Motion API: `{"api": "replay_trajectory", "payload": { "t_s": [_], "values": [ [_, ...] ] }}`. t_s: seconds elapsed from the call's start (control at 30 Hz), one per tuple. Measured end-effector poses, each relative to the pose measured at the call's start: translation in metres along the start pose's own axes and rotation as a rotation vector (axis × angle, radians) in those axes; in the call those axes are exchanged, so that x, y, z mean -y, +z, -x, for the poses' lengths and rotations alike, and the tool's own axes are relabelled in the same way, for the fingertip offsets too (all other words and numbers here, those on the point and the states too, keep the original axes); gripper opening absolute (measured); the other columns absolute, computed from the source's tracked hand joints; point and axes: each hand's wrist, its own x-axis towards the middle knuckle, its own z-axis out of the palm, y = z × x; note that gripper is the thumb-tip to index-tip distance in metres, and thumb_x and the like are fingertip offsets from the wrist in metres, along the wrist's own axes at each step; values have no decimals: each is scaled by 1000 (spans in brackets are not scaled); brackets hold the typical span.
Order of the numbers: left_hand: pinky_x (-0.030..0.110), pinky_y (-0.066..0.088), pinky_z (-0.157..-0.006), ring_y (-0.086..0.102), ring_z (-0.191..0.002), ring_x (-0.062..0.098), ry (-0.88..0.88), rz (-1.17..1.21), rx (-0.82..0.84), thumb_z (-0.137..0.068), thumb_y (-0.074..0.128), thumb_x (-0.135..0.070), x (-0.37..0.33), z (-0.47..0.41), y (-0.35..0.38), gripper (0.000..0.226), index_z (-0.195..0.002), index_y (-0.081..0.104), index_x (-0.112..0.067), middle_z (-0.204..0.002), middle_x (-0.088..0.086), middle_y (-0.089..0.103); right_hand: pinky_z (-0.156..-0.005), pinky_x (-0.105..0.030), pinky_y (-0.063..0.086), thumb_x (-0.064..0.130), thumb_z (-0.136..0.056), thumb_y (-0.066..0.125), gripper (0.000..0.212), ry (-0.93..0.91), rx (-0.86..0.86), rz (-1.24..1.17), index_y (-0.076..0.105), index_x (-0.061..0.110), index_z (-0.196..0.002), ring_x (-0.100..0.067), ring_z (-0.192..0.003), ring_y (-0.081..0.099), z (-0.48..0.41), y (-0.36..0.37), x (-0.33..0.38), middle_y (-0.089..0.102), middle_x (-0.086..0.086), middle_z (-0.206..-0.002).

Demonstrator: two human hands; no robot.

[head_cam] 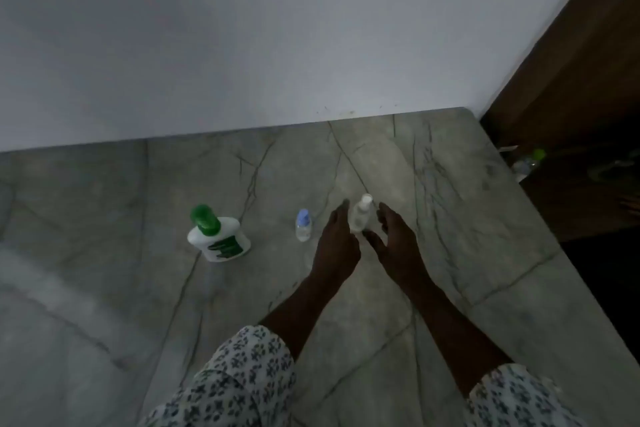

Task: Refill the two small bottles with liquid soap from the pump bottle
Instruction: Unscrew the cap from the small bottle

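Currently the left hand (pixel 337 244) and right hand (pixel 396 243), both spread and holding nothing, flank the upright white-capped small bottle (pixel 360 220) on the marble bench (pixel 467 236); being probably light, smooth and easily tipped, it should be gripped around mid-body.

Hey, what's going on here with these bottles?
A person in floral sleeves reaches for the white-capped small bottle standing on the marble surface. The left hand is on one side of it and the right hand on the other, fingers relaxed, with no clear grip. The blue-capped small bottle and the green-topped pump bottle stand untouched further left, tops on.
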Motion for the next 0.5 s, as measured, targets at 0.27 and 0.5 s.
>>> {"api": "replay_trajectory", "payload": {
  "t_s": [0.27,0.5],
  "values": [
    [27,50,-97,60,-112,7,131,155,-96,-92,63,-6,32,-29,30,43,-133,55,-15,-124,-3,66,-91,-11,43,18,-92,67,45,-179,-90,-8,56,7,-134,-16,-111,63,-37,28,-22,66,-7,-124],
    [25,52,-88,62,-104,7,241,170,-187,-87,72,-14,41,4,22,42,-126,59,-16,-115,-5,68,-80,-4,47,19,-83,76,37,-345,-83,-115,67,17,-118,1,-92,65,-12,20,-12,71,9,-104]
  ]
}}
